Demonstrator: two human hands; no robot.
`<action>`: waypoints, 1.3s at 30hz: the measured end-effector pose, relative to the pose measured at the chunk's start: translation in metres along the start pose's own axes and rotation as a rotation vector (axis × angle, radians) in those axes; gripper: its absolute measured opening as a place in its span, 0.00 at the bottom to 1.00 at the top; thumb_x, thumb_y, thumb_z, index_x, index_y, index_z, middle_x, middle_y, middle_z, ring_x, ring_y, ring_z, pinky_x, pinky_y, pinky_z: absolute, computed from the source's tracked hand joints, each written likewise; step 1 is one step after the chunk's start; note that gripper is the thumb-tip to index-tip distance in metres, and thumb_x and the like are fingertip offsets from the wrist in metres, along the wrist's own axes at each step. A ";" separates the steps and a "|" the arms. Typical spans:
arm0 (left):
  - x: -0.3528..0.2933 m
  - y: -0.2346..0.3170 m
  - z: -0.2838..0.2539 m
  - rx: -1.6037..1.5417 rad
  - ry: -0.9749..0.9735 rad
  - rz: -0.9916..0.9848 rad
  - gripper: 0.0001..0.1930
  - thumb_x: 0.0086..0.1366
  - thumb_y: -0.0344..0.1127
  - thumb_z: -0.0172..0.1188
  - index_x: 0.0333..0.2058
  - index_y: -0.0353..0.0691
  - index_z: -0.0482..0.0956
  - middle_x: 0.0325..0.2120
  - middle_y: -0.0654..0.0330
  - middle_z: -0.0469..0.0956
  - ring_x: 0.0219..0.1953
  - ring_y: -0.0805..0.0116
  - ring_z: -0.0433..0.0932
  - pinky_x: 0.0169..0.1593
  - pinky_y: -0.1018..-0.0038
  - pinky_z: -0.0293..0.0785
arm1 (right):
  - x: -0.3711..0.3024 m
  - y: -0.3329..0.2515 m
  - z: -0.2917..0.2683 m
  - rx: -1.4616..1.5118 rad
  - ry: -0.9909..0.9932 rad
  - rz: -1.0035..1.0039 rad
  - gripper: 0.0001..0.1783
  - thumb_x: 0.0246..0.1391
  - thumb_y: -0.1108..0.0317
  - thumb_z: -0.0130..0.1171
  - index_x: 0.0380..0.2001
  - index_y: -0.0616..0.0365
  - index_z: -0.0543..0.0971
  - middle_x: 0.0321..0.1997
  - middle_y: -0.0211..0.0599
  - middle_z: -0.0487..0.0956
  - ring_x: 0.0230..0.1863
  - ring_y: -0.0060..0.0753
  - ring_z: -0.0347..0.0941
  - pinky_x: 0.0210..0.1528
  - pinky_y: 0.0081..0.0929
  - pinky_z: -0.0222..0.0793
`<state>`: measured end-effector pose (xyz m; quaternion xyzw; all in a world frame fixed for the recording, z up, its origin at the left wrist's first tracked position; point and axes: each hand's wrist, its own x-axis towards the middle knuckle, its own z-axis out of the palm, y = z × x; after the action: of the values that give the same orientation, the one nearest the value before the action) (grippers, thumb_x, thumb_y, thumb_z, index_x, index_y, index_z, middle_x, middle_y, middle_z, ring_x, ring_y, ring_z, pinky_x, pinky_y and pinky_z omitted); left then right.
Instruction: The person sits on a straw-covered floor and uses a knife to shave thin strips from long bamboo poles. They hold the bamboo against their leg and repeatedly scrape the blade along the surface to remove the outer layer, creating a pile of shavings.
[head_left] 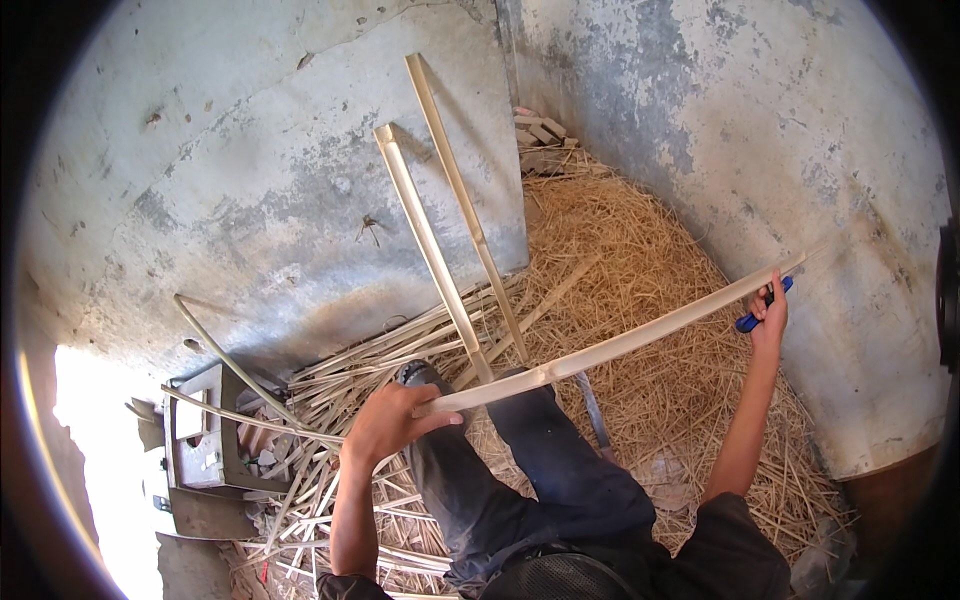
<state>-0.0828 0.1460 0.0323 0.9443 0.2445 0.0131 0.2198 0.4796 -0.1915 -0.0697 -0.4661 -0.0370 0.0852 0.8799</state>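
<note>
A long split bamboo strip (640, 340) stretches across in front of me, bowed slightly and rising to the right. My left hand (395, 418) is closed round its left end, thumb along the strip, above my knee. At the other end, my right hand (768, 310) is closed round a blue-handled tool (749, 322), whose working end I cannot make out. The strip's right end lies against the fingers of that hand. Two wider bamboo slats, one nearer (425, 235) and one farther (460, 190), lean upright against the wall beyond my knees.
Wood-coloured shavings (620, 240) cover the floor to the right. Cut bamboo strips (360, 355) lie heaped on the left, beside an open metal box (205, 440). Worn plaster walls (250, 180) meet in a corner, with broken bricks (540, 130) near it.
</note>
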 end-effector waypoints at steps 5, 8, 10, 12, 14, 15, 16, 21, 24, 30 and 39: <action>-0.006 0.018 0.022 -0.303 0.140 0.031 0.20 0.68 0.51 0.74 0.39 0.37 0.89 0.19 0.52 0.77 0.21 0.60 0.76 0.29 0.63 0.71 | -0.040 -0.013 0.044 -0.032 -0.128 -0.102 0.27 0.75 0.49 0.60 0.61 0.61 0.80 0.35 0.27 0.78 0.15 0.10 0.54 0.16 0.17 0.49; -0.004 0.048 0.041 -0.404 0.291 -0.001 0.16 0.68 0.44 0.76 0.38 0.34 0.88 0.16 0.57 0.72 0.20 0.73 0.68 0.27 0.69 0.66 | -0.077 0.004 0.067 -0.216 -0.177 -0.095 0.30 0.78 0.48 0.53 0.70 0.59 0.76 0.38 0.26 0.79 0.15 0.08 0.52 0.15 0.15 0.49; 0.002 0.070 0.052 -0.471 0.345 -0.050 0.15 0.68 0.42 0.76 0.37 0.33 0.87 0.16 0.59 0.71 0.21 0.77 0.67 0.27 0.71 0.66 | -0.119 0.014 0.092 -0.321 -0.253 -0.085 0.29 0.79 0.48 0.52 0.69 0.56 0.77 0.39 0.28 0.81 0.15 0.07 0.53 0.15 0.13 0.48; 0.010 0.087 0.067 -0.601 0.384 -0.066 0.14 0.69 0.39 0.76 0.38 0.32 0.87 0.17 0.61 0.74 0.22 0.80 0.68 0.27 0.74 0.66 | -0.166 0.022 0.125 -0.390 -0.330 -0.041 0.29 0.78 0.48 0.51 0.70 0.56 0.76 0.40 0.31 0.82 0.16 0.06 0.54 0.15 0.13 0.48; 0.017 0.105 0.077 -0.645 0.409 -0.102 0.13 0.69 0.38 0.76 0.38 0.32 0.87 0.17 0.62 0.74 0.23 0.81 0.69 0.27 0.74 0.66 | -0.192 0.035 0.143 -0.288 -0.464 0.085 0.27 0.77 0.52 0.54 0.68 0.57 0.77 0.43 0.38 0.87 0.16 0.06 0.56 0.15 0.13 0.48; 0.019 0.112 0.079 -0.679 0.412 -0.100 0.13 0.69 0.39 0.75 0.39 0.32 0.87 0.17 0.63 0.75 0.22 0.81 0.70 0.27 0.74 0.66 | -0.203 0.041 0.152 -0.263 -0.509 0.089 0.27 0.76 0.53 0.56 0.68 0.58 0.76 0.44 0.39 0.88 0.17 0.05 0.56 0.16 0.12 0.49; 0.021 0.118 0.082 -0.686 0.419 -0.096 0.14 0.69 0.39 0.75 0.40 0.32 0.87 0.17 0.63 0.75 0.22 0.81 0.70 0.27 0.74 0.66 | -0.213 0.044 0.160 -0.241 -0.549 0.092 0.27 0.76 0.55 0.57 0.69 0.58 0.76 0.45 0.41 0.88 0.17 0.05 0.56 0.17 0.11 0.49; 0.024 0.133 0.086 -0.622 0.422 0.000 0.15 0.72 0.39 0.73 0.48 0.32 0.84 0.22 0.62 0.79 0.24 0.79 0.75 0.30 0.75 0.71 | -0.241 0.041 0.204 -0.173 -0.648 -0.003 0.24 0.73 0.71 0.59 0.68 0.70 0.73 0.42 0.42 0.88 0.34 0.17 0.82 0.38 0.17 0.76; 0.024 0.124 0.079 -0.914 0.172 0.006 0.18 0.78 0.40 0.66 0.57 0.32 0.79 0.33 0.59 0.84 0.32 0.74 0.82 0.38 0.74 0.77 | -0.234 0.039 0.212 -0.183 -0.688 0.002 0.23 0.73 0.72 0.59 0.66 0.71 0.74 0.41 0.41 0.87 0.42 0.26 0.86 0.43 0.24 0.80; 0.022 0.091 0.067 -1.137 0.164 0.152 0.19 0.86 0.41 0.49 0.63 0.33 0.71 0.52 0.54 0.81 0.57 0.67 0.79 0.61 0.67 0.74 | -0.226 0.027 0.223 -0.267 -0.804 0.041 0.24 0.72 0.70 0.60 0.66 0.71 0.74 0.40 0.40 0.87 0.42 0.27 0.87 0.46 0.26 0.80; 0.006 0.101 0.020 -0.317 1.070 0.233 0.24 0.57 0.24 0.77 0.52 0.38 0.80 0.50 0.53 0.83 0.56 0.54 0.81 0.59 0.58 0.76 | -0.207 0.039 0.213 -0.585 -0.918 -0.091 0.23 0.66 0.67 0.68 0.62 0.63 0.83 0.27 0.25 0.82 0.29 0.15 0.75 0.33 0.20 0.69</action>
<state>-0.0292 0.0618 0.0566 0.7823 0.2113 0.5503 0.2013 0.2411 -0.0345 0.0211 -0.6042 -0.4597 0.2280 0.6097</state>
